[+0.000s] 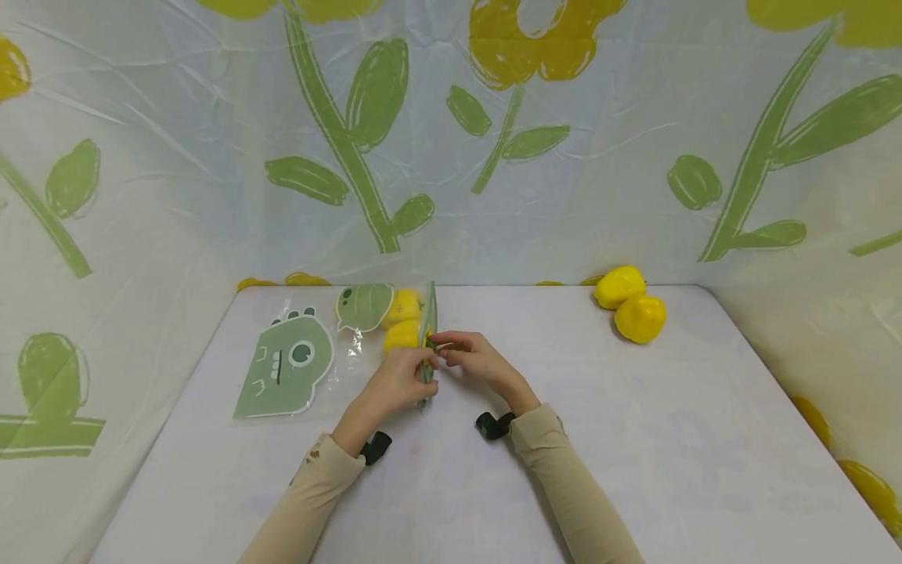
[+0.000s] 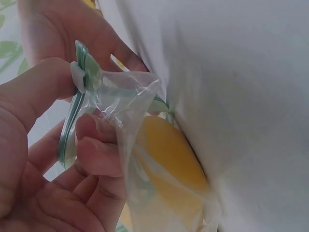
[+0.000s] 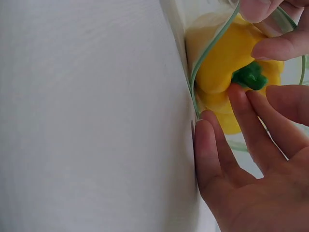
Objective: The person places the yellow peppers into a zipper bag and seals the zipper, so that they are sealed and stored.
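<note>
A clear zip bag with a green-edged mouth lies on its side, holding yellow bell peppers. My left hand pinches the bag's rim between thumb and fingers, beside a small white slider in the left wrist view. At the mouth, my right hand reaches in with its fingers extended. In the right wrist view, its fingertips touch a yellow pepper just below the green stem. A green cartoon print covers part of the bag.
A flat bag with a one-eyed green monster print lies at the left of the white table. Two more yellow bell peppers lie together at the back right. A flower-printed sheet hangs behind the table.
</note>
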A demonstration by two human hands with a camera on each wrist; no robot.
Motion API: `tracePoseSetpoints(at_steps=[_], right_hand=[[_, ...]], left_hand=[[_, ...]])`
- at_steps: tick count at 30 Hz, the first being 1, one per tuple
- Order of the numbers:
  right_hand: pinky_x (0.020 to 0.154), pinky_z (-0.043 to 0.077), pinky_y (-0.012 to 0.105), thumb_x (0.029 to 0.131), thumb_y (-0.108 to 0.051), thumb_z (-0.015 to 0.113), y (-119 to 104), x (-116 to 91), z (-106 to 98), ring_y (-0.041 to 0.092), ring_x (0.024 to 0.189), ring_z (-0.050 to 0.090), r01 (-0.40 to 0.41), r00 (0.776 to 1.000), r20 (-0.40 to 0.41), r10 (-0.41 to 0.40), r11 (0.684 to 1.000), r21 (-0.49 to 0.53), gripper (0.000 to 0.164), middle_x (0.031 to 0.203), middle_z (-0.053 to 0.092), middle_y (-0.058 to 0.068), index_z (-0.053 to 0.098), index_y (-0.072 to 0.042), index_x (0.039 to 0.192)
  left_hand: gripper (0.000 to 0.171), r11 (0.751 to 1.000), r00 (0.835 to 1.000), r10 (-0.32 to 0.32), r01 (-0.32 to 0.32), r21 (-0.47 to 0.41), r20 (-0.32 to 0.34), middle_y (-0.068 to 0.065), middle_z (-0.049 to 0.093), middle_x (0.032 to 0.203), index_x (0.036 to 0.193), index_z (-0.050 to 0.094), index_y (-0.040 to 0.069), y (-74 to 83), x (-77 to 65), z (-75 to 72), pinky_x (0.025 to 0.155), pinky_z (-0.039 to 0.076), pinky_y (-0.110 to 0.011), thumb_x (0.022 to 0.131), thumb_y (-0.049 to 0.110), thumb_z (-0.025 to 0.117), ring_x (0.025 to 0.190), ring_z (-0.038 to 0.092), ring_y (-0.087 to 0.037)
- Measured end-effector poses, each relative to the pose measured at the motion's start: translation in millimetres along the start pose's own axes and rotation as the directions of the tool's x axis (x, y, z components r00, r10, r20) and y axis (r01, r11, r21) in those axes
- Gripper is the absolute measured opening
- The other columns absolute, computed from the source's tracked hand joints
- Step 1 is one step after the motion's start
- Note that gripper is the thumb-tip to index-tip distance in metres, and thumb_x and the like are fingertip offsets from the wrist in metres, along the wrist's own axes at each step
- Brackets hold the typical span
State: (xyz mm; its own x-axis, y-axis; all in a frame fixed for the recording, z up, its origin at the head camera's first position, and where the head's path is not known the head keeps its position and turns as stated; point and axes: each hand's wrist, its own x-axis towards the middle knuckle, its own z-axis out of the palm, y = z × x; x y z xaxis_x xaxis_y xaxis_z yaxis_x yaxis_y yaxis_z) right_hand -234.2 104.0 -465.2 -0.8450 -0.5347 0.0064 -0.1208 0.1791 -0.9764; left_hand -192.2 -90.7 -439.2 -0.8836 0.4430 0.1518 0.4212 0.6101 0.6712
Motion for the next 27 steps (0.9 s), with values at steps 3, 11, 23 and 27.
tracePoseSetpoints(at_steps=[3, 11, 23, 27], right_hand=[[0.088, 0.05, 0.033, 0.095, 0.004, 0.047, 0, -1, 1, 0.032, 0.114, 0.058, -0.004, 1.0, 0.006, 0.004, 1.0, 0.024, 0.04, 0.133, 0.058, 0.021, 0.056, 0.005, 0.135], [0.098, 0.045, 0.044, 0.093, 0.007, 0.043, 0, 0, 4, 0.028, 0.12, 0.054, -0.018, 0.999, 0.046, 0.016, 0.999, 0.043, 0.047, 0.142, 0.052, 0.016, 0.054, 0.0, 0.139], [0.096, 0.045, 0.055, 0.101, 0.001, 0.041, -21, -5, -16, 0.044, 0.124, 0.05, 0.029, 1.0, -0.004, -0.029, 0.999, 0.03, 0.038, 0.139, 0.055, 0.016, 0.056, 0.001, 0.136], [0.097, 0.045, 0.049, 0.102, -0.002, 0.045, -37, -17, -38, 0.041, 0.125, 0.049, 0.055, 0.997, -0.054, -0.056, 0.998, -0.021, 0.035, 0.139, 0.055, 0.016, 0.056, 0.003, 0.134]], left_hand=[[0.02, 1.0, 1.0, 0.002, -0.002, 0.005, 0.003, 0.005, 0.047, 0.058, 0.091, 0.069, 0.001, -0.7, -0.2, 0.3, 0.048, 0.036, -0.023, 0.073, 0.003, 0.075, 0.05, 0.041, -0.008], [0.019, 1.0, 1.0, -0.001, 0.001, 0.015, 0.003, 0.005, 0.049, 0.059, 0.089, 0.069, 0.003, 1.5, -0.4, -0.6, 0.049, 0.037, -0.024, 0.072, 0.003, 0.077, 0.051, 0.043, -0.009], [0.018, 1.0, 1.0, -0.013, 0.013, 0.002, 0.015, 0.004, 0.048, 0.057, 0.09, 0.069, 0.001, 0.3, -0.1, -1.0, 0.048, 0.038, -0.024, 0.074, 0.004, 0.077, 0.049, 0.043, -0.009], [0.018, 1.0, 1.0, -0.019, 0.019, 0.002, 0.014, 0.004, 0.047, 0.057, 0.091, 0.069, 0.001, 0.2, -0.1, -0.9, 0.047, 0.038, -0.023, 0.074, 0.004, 0.076, 0.049, 0.043, -0.009]])
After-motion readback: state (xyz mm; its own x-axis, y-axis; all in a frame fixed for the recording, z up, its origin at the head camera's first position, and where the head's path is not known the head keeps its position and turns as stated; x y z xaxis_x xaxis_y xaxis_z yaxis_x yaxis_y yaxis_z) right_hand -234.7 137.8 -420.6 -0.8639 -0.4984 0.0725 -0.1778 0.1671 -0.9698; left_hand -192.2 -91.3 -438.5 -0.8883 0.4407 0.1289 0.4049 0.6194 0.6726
